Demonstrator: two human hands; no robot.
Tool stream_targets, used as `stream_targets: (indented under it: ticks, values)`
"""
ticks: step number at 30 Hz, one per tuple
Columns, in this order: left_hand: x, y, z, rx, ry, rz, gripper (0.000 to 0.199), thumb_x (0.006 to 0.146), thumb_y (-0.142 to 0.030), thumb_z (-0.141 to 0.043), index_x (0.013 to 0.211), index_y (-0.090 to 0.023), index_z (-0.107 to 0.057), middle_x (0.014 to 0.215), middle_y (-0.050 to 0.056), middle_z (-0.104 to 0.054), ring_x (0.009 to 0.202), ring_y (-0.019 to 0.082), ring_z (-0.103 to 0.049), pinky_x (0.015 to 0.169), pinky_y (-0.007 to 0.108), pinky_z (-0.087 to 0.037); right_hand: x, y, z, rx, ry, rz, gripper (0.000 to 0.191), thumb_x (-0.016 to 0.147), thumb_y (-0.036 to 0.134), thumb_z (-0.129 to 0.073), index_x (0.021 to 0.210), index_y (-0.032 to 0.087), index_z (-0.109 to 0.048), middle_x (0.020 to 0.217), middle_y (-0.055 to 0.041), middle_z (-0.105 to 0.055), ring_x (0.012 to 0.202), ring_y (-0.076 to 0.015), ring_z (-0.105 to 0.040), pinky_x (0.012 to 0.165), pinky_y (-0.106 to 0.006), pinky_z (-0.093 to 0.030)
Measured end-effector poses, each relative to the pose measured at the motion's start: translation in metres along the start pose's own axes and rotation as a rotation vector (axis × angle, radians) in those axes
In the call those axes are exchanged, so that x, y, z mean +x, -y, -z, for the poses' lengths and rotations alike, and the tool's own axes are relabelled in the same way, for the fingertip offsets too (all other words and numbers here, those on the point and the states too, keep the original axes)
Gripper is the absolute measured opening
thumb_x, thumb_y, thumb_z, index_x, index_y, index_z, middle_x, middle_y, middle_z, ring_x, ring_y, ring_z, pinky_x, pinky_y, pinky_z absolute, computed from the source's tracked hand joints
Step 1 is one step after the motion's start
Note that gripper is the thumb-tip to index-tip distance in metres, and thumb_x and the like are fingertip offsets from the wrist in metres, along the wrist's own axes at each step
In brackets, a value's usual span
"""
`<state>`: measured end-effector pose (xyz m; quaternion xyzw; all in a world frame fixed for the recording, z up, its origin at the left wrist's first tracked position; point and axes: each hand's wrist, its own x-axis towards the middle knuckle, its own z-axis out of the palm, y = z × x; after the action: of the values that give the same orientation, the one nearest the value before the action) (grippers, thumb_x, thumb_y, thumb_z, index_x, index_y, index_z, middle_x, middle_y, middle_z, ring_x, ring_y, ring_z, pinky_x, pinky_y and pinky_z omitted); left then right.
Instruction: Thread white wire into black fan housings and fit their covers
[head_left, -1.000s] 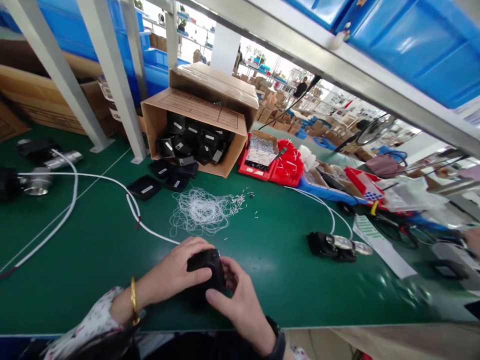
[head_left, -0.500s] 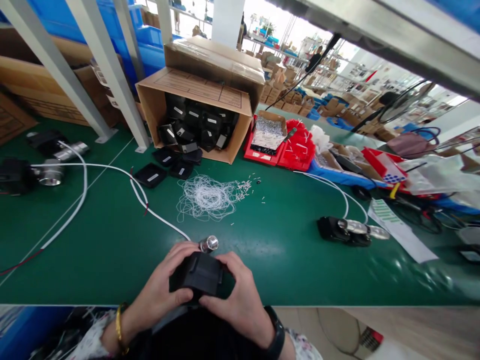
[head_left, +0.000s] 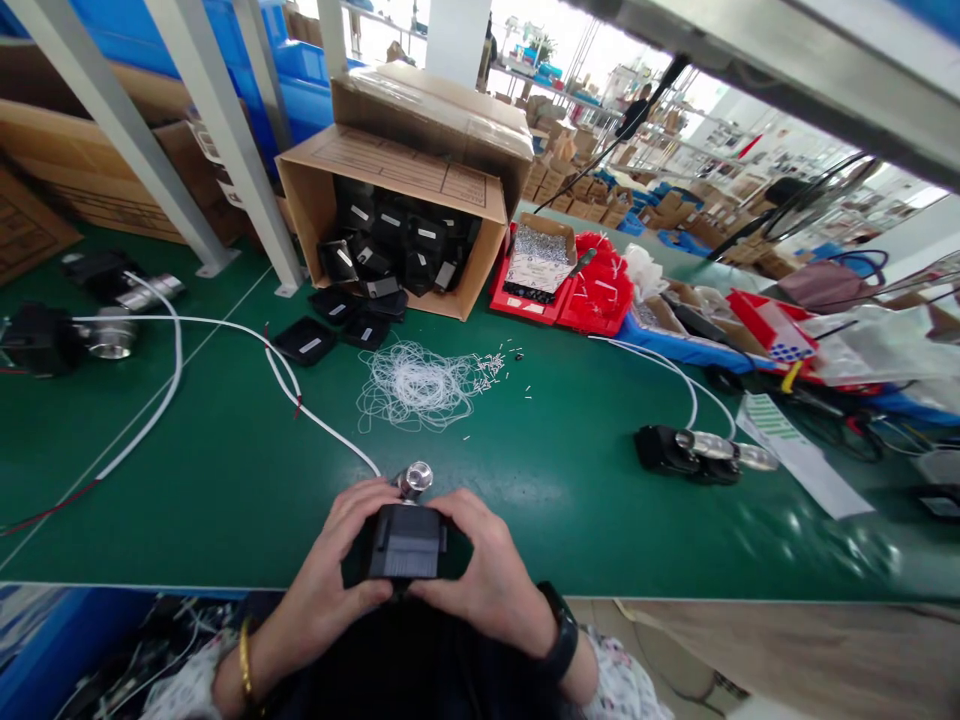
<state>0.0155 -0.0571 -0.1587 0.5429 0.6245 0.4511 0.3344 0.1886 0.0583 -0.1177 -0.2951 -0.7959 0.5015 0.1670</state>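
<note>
Near the bench's front edge, both of my hands grip a black plastic housing (head_left: 407, 541) with a shiny metal fitting (head_left: 416, 477) at its far end. My left hand (head_left: 346, 555) wraps its left side, thumb at the near edge. On the opposite side, my right hand (head_left: 480, 560) curls around it with the thumb also at the near edge. A white cable (head_left: 339, 440) runs from behind the housing off to the left. Beyond it lie a tangle of thin white cord (head_left: 420, 385) and a scatter of small pale pieces (head_left: 490, 370).
A cardboard box (head_left: 480, 270) full of black covers stands at the back, with loose covers (head_left: 306, 341) before it. Red trays (head_left: 525, 303) sit beside it. Similar housings with metal fittings lie left (head_left: 45, 340) and right (head_left: 667, 450). A grey post (head_left: 232, 150) rises at left.
The housing has turned slightly in my hands, so its ridged near face shows more squarely and the metal fitting stands more upright. Both hands keep their grip.
</note>
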Motion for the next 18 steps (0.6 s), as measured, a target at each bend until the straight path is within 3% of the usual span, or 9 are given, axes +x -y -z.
stream_targets:
  ticks: [3,5,8,10,13,16,18]
  values:
    - [-0.002,0.005,-0.004,-0.004,-0.080,0.187,0.067,0.079,-0.064,-0.056,0.129,-0.024,-0.038,0.128,0.011,-0.043,0.107,0.029,-0.048,0.093,0.045,-0.040,0.003,-0.005,0.005,-0.127,0.029,0.106,0.054,0.061,0.017,-0.078,0.110,0.021,-0.056,0.102,-0.0041,-0.059,0.094,-0.0197,-0.056,0.082,-0.031,-0.048]
    - [0.006,0.005,-0.006,-0.153,-0.036,0.297,0.072,0.080,-0.057,-0.057,0.134,-0.018,-0.030,0.123,0.014,-0.048,0.095,0.026,-0.055,0.085,0.041,-0.046,0.007,-0.010,0.010,-0.281,0.052,0.216,0.051,0.070,0.017,-0.070,0.117,0.019,-0.052,0.110,-0.0081,-0.058,0.100,-0.0226,-0.054,0.087,-0.036,-0.049]
    - [0.030,-0.001,-0.005,-0.348,0.091,0.284,0.068,0.077,-0.042,-0.063,0.132,-0.014,-0.033,0.125,0.013,-0.051,0.109,0.026,-0.053,0.095,0.039,-0.044,0.017,-0.020,0.018,-0.513,0.100,0.433,0.050,0.081,0.017,-0.056,0.130,0.015,-0.043,0.122,-0.0133,-0.055,0.113,-0.0274,-0.048,0.094,-0.043,-0.047]
    - [0.044,-0.007,-0.005,-0.281,0.105,0.270,0.062,0.069,-0.033,-0.068,0.123,-0.014,-0.042,0.117,0.011,-0.056,0.108,0.027,-0.054,0.096,0.040,-0.043,0.021,-0.027,0.022,-0.619,0.107,0.582,0.046,0.087,0.016,-0.049,0.133,0.014,-0.041,0.123,-0.0138,-0.056,0.118,-0.0278,-0.046,0.098,-0.046,-0.044]
    - [0.048,-0.011,-0.008,-0.073,0.085,0.297,0.055,0.062,-0.025,-0.070,0.111,-0.014,-0.047,0.101,0.007,-0.061,0.092,0.027,-0.058,0.085,0.041,-0.048,0.017,-0.037,0.027,-0.752,0.066,0.744,0.040,0.091,0.011,-0.044,0.130,0.020,-0.045,0.119,-0.0098,-0.061,0.118,-0.0236,-0.048,0.103,-0.045,-0.040]
    - [0.037,-0.003,-0.017,-0.018,0.072,0.247,0.063,0.063,-0.020,-0.069,0.119,-0.019,-0.041,0.112,0.007,-0.059,0.102,0.027,-0.056,0.090,0.040,-0.046,0.004,-0.052,0.033,-0.761,0.067,0.774,0.036,0.092,0.020,-0.050,0.128,0.023,-0.048,0.120,-0.0098,-0.060,0.117,-0.0233,-0.050,0.101,-0.044,-0.043]
    - [0.032,0.005,-0.024,0.022,0.080,0.204,0.071,0.064,-0.016,-0.069,0.126,-0.024,-0.036,0.123,0.005,-0.054,0.112,0.026,-0.052,0.099,0.039,-0.042,-0.001,-0.068,0.043,-0.661,0.014,0.632,0.037,0.092,0.034,-0.053,0.127,0.022,-0.049,0.119,-0.0116,-0.059,0.114,-0.0234,-0.052,0.097,-0.042,-0.047]
